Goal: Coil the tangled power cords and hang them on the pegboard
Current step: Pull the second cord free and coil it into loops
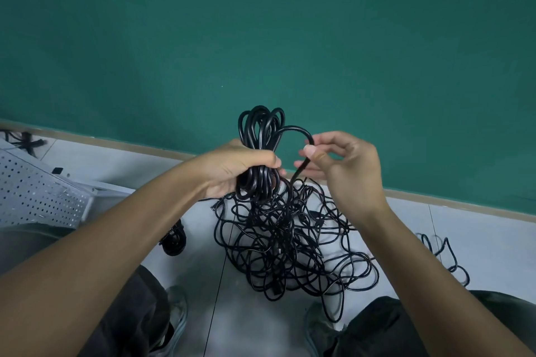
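My left hand (235, 165) grips a bundle of black cord loops (261, 127) around its middle, held upright in front of the green wall. One strand arcs from the bundle's top over to my right hand (345, 165), which pinches the cord strand (298, 129) between thumb and fingers. The strand runs down from there into a large tangled pile of black power cords (290, 243) on the white floor between my feet. The white pegboard (37, 194) lies at the left, tilted on the floor.
A small coiled black cord (174, 240) lies left of the pile. More loose cord (443, 252) trails at the right. Other cables (24, 139) sit at the far left by the wall's base. My knees and shoes (177, 316) frame the bottom.
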`<state>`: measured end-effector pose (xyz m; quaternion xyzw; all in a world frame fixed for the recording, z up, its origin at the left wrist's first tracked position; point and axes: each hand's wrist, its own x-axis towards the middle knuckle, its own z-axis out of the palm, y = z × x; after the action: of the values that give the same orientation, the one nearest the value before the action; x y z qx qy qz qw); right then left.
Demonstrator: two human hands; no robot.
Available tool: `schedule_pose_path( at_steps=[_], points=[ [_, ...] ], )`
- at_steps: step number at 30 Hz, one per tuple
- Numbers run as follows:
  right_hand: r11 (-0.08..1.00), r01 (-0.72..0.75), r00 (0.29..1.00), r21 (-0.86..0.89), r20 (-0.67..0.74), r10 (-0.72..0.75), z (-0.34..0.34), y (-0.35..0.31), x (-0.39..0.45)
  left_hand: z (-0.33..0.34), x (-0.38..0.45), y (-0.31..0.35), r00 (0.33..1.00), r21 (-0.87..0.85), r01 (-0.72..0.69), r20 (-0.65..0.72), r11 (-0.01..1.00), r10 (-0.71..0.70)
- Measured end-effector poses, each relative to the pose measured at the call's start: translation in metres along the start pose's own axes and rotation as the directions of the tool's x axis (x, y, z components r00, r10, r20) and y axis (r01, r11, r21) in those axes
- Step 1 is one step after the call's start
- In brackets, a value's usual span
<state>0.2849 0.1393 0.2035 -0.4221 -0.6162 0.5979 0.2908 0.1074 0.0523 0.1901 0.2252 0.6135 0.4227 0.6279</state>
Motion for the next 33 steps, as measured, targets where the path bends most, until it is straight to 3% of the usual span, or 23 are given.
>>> schedule_pose_path(
  at_steps=[8, 14, 22, 29, 33],
  points=[
    [0.993, 0.113, 0.992, -0.031, -0.059, -0.115, 0.004, -0.009, 0.003, 0.009, 0.004, -0.012, 0.998, 0.051, -0.035, 0.045, 0.998, 0.033],
    [0.994, 0.113, 0.993, -0.003, -0.039, -0.113, 0.006, -0.012, 0.004, 0.020, -0.006, -0.006, 0.973, 0.060, -0.116, 0.206, 0.991, 0.101],
    [0.996, 0.084, 0.996, 0.001, -0.030, -0.084, 0.002, -0.006, 0.008, 0.023, -0.007, -0.010, 0.970, 0.169, -0.192, 0.184, 0.967, 0.160],
    [0.998, 0.061, 0.997, 0.012, -0.049, -0.060, 0.004, -0.006, 0.011, 0.023, -0.005, -0.014, 0.963, 0.025, -0.152, 0.230, 0.988, 0.142],
    [0.996, 0.045, 0.997, -0.082, -0.052, -0.049, 0.004, 0.002, 0.014, 0.029, -0.006, -0.017, 0.966, -0.080, -0.132, 0.211, 0.988, 0.147]
  ],
)
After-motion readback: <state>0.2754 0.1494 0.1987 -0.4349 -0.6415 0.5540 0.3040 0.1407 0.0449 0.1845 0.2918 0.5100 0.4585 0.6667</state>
